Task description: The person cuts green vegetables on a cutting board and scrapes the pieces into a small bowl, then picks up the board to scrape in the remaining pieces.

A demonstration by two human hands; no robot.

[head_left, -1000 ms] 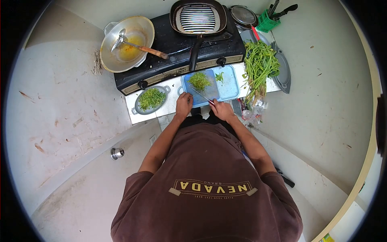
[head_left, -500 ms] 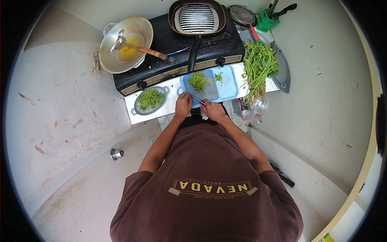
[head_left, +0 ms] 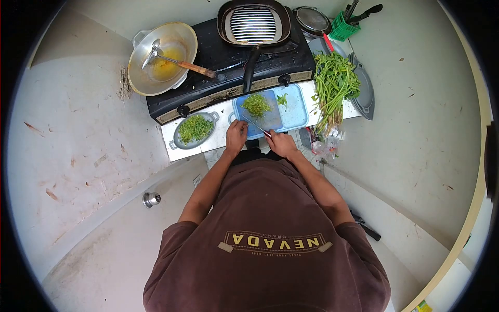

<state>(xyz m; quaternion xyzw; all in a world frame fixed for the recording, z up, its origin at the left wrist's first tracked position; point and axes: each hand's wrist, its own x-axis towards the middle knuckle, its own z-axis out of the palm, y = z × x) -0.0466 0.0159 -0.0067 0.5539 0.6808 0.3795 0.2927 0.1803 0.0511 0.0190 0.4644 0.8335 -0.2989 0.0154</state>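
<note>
My right hand (head_left: 282,144) is closed round the dark red handle of a knife (head_left: 254,124). Its blade points up and left across the blue cutting board (head_left: 274,109). My left hand (head_left: 237,136) rests at the board's near left edge, close to the blade. Its fingers are bunched together; whatever they may hold is hidden. A heap of finely chopped greens (head_left: 255,105) lies on the board beyond the knife. A small leafy sprig (head_left: 281,99) lies on the right part of the board. More chopped greens (head_left: 195,129) fill a grey oval dish (head_left: 175,141) left of my left hand.
Behind the board stands a black gas stove (head_left: 218,57) with a wok (head_left: 136,62), a ladle (head_left: 192,68) and a grill pan (head_left: 248,78). Long-stemmed greens (head_left: 335,83) lie at right on a grey plate (head_left: 367,99). A green basket (head_left: 343,28) holds knives.
My right hand has shifted slightly right and toward me with the knife, and more of the blade shows. My left hand stays at nearly the same place.
</note>
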